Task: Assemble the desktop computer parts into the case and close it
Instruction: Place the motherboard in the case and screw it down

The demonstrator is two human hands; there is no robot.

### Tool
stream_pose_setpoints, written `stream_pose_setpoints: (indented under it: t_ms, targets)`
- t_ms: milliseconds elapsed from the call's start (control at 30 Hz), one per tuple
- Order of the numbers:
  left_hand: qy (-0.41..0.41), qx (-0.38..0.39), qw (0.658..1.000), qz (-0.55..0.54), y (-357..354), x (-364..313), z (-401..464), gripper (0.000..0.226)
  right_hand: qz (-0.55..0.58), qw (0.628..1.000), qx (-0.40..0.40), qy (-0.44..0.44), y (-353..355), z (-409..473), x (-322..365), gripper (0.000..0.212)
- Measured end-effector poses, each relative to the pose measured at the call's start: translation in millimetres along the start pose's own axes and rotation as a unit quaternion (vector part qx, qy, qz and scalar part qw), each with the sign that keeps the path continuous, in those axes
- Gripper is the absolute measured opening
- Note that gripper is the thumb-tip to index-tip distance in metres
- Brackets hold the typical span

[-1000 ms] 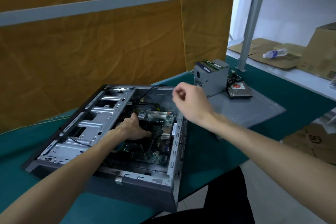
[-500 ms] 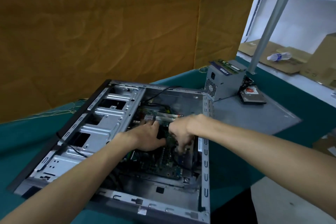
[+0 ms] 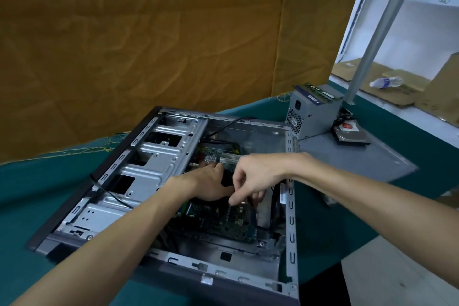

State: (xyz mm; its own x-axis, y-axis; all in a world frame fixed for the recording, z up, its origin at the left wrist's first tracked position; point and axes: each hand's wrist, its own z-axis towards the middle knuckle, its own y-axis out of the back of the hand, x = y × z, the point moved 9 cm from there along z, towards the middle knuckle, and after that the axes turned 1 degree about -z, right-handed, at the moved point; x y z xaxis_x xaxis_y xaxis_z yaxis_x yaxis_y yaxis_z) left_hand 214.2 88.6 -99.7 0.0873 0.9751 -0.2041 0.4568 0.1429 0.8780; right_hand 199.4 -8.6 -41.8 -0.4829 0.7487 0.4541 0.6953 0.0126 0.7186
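Head view. The open computer case is seen lying on its side on the green table cover, occupying the lower centre of the frame, its side panel laid flat to the right of it. The motherboard is seated on the case floor. Both hands are reached into the case over the board. The left hand is laid at frame centre, fingers directed toward the upper board edge; whether anything is grasped cannot be told, the fingers being partly hidden. The right hand is placed just right of it, fingers curled downward, fingertips at the board; the object pinched, if any, cannot be made out. On the side panel, upper right, the power supply stands upright, with a hard drive just beside it. A plastic bottle lies on cardboard at the far right.
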Motion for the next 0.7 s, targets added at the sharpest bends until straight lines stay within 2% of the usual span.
stream_pose_setpoints:
  t_ms: [67,167,233,333,400,467,600,700]
  targets:
    - [0.0,0.003,1.0,-0.006,0,0,-1,0.071,-0.015,1.0,-0.001,0.013,1,1,10,0.023]
    - [-0.025,-0.021,0.999,0.019,8,-8,-5,0.063,-0.028,0.999,-0.027,-0.02,10,-5,-4,0.03]
    - [-0.089,-0.067,0.993,0.027,19,-21,-11,0.059,-0.023,0.998,-0.036,-0.037,19,-13,-17,0.032]
    - [-0.192,-0.139,0.972,0.004,35,-42,-27,0.046,-0.026,0.998,-0.046,-0.018,27,-19,-22,0.021]
    - [-0.243,-0.176,0.953,-0.047,47,-51,-37,0.024,-0.031,0.998,-0.058,-0.01,31,-20,-23,0.015]
    - [-0.266,-0.189,0.935,-0.139,57,-53,-45,0.01,-0.021,0.998,-0.053,-0.004,32,-21,-22,0.018]
    - [-0.282,-0.205,0.896,-0.274,73,-51,-56,0.009,-0.012,0.999,-0.047,0.014,35,-21,-24,0.025]
    - [-0.302,-0.214,0.873,-0.317,77,-55,-63,0.017,-0.022,0.997,-0.066,0.029,35,-19,-27,0.01]
